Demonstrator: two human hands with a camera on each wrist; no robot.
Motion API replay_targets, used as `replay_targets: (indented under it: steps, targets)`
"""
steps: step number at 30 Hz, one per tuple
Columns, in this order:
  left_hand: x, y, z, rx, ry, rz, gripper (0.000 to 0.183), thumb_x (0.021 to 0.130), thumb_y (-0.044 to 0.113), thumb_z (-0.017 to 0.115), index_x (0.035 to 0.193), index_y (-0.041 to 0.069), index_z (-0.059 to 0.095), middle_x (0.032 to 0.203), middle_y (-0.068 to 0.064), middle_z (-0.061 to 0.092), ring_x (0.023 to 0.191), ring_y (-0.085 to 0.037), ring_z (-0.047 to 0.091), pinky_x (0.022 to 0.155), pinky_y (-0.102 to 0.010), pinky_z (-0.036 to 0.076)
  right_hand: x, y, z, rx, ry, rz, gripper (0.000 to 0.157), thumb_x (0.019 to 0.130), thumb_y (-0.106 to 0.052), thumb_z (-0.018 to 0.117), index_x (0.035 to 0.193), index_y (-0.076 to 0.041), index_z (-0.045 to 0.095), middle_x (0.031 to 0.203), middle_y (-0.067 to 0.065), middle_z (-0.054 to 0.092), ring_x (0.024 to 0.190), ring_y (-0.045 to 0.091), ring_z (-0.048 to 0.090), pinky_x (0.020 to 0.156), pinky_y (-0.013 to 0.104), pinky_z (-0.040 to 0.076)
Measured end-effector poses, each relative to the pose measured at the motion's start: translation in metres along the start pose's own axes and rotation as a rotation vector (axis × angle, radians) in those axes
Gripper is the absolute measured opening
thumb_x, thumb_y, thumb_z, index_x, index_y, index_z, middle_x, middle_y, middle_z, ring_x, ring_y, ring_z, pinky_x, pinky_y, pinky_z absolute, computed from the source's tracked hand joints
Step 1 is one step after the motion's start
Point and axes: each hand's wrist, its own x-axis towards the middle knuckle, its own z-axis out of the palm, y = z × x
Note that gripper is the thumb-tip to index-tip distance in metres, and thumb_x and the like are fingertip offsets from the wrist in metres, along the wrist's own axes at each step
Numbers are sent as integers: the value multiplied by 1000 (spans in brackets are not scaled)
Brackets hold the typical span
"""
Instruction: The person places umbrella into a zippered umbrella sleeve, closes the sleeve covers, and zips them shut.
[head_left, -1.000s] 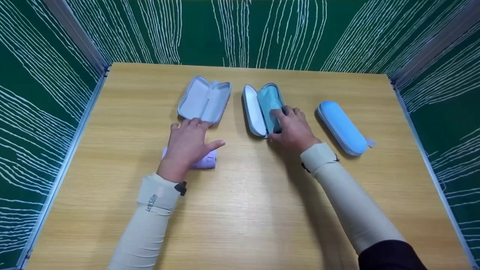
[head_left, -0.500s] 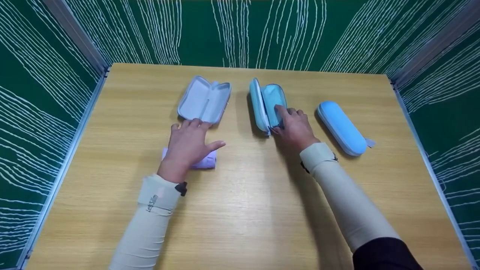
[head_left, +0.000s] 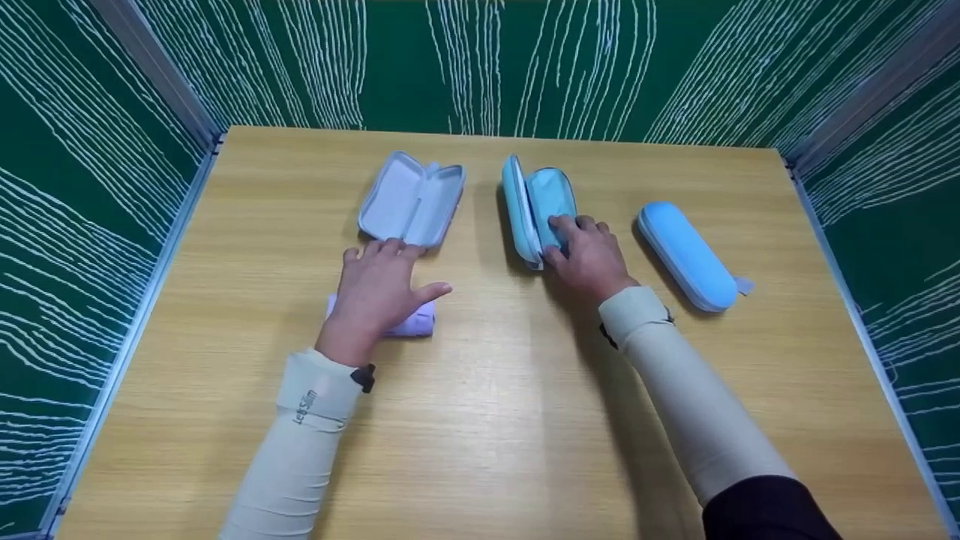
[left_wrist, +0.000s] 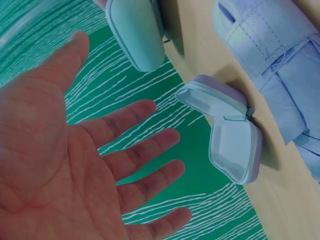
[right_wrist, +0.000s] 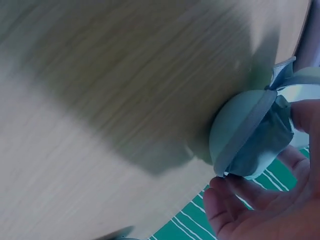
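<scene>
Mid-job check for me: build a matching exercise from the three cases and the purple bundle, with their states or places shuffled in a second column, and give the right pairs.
Things
1. Pale grey case
2. Teal case
3. Blue case
4. Purple bundle

States or places
A. Closed, on the table
B. Middle hidden by the left hand in the head view
C. Spread wide open, no hand holding it
D. Part-open, with the right hand at it

Right pairs
1-C
2-D
3-A
4-B

The head view looks forward and down over the table (head_left: 480,442); both closer wrist views share the teal case (head_left: 519,214).
</scene>
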Motion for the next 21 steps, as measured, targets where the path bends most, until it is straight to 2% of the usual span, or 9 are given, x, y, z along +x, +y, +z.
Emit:
replay_targets:
  steps: [7,13,17,21]
  targets:
    - [0,1,0,0,3,0,85,91,74,58,152,16,52,150,-17,51,135,-39,44,111,-67,28,-13,6,-3,12,-29,-72,54,101,-33,63,152,-29,45,162,20,29,137,48,33,109,69,34]
    - [0,2,0,15,1,3,86,91,75,57,151,14,52,147,-17,53,133,-38,45,109,-66,30,-25,10,-4,25,-53,-127,52,100,-28,67,147,-35,47,163,15,29,140,46,32,110,69,33]
    - [-1,3,0,21,17,15,84,91,73,58,149,13,55,144,-17,55,130,-38,47,107,-65,32,-28,10,-3,30,-34,-151,50,99,-26,68,145,-34,50,162,14,32,142,45,31,112,68,32]
    - [0,4,0,31,21,23,83,92,74,57,148,13,55,143,-18,56,129,-38,48,106,-65,34,-33,4,-6,38,1,-168,44,102,-28,63,144,-30,54,162,15,32,144,44,30,113,68,30]
